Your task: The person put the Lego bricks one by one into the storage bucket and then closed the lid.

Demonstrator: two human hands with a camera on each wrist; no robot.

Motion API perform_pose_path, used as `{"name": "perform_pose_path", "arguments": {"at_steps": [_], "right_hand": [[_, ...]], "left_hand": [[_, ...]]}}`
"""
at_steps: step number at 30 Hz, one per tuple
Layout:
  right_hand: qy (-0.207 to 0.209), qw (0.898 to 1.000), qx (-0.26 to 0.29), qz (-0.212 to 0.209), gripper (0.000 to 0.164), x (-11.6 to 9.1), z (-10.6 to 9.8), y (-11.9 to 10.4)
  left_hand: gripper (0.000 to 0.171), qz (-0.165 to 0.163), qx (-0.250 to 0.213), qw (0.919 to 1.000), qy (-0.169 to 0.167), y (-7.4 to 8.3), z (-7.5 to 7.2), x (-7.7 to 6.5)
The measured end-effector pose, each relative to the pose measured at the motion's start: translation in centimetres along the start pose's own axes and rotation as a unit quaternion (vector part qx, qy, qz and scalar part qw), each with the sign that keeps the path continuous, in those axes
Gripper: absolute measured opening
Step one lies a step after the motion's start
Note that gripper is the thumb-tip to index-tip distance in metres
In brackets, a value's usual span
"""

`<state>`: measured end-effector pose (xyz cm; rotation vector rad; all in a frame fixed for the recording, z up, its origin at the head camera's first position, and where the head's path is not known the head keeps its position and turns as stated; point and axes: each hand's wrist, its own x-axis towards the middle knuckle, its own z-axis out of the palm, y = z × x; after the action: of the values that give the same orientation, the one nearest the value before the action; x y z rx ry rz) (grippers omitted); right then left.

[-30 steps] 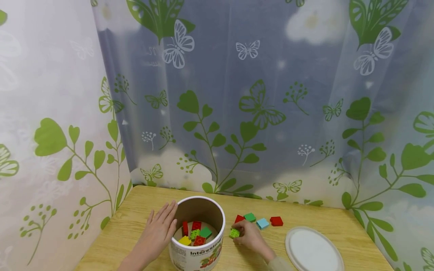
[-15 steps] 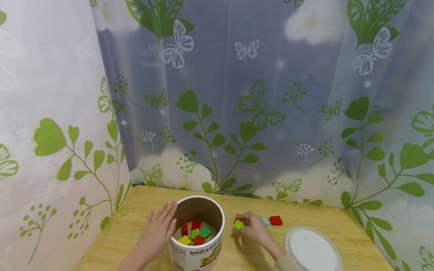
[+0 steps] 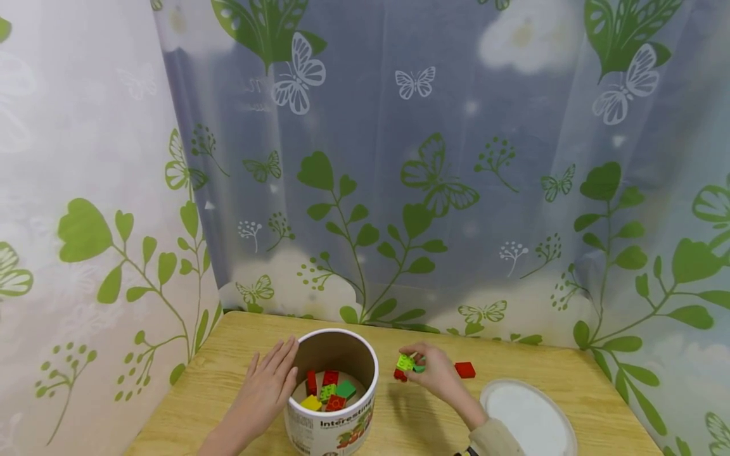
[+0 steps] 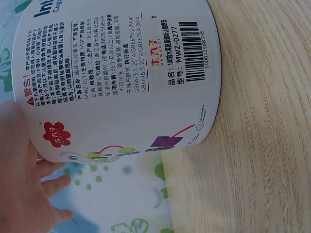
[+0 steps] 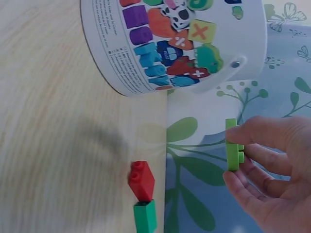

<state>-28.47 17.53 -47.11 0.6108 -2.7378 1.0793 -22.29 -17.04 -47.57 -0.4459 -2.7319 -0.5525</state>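
My right hand [image 3: 438, 375] pinches a lime green toy brick [image 5: 232, 145] between thumb and fingertips, raised above the table. In the right wrist view a red brick [image 5: 141, 180] lies on the wood with a green brick [image 5: 145, 216] beside it; both sit below my hand. My left hand [image 3: 263, 387] rests with straight fingers against the side and rim of a white printed bucket [image 4: 121, 73]. Inside that bucket are several bricks, among them a yellow brick [image 3: 310, 403] and a green brick [image 3: 345, 389].
Right of my right hand another red brick [image 3: 464, 370] lies on the wooden table [image 3: 251, 329]. A round white lid [image 3: 530, 418] lies flat at the front right. A patterned curtain [image 3: 365, 190] hangs behind the table.
My right hand has lifted the lime green brick off the table and moved it slightly right and away, over the red brick. The left hand and the bucket have stayed put.
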Motion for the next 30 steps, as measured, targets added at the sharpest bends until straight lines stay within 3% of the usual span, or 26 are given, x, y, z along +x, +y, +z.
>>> {"name": "perform_pose_path", "arguments": {"at_steps": [10, 18, 30], "right_hand": [[0.009, 1.000, 0.001, 0.001, 0.036, 0.8, -1.6, -1.1], [0.019, 1.000, -0.003, -0.019, 0.035, 2.2, -2.3, -3.5], [-0.006, 0.997, 0.013, -0.072, 0.036, 4.3, -1.1, -7.6]], "left_hand": [[0.051, 0.000, -0.002, 1.0000, -0.002, -0.1, 0.1, 0.1], [0.051, 0.001, 0.000, 1.0000, 0.000, -0.1, 0.1, 0.1], [0.051, -0.003, 0.005, 1.0000, -0.005, -0.1, 0.1, 0.1]]}}
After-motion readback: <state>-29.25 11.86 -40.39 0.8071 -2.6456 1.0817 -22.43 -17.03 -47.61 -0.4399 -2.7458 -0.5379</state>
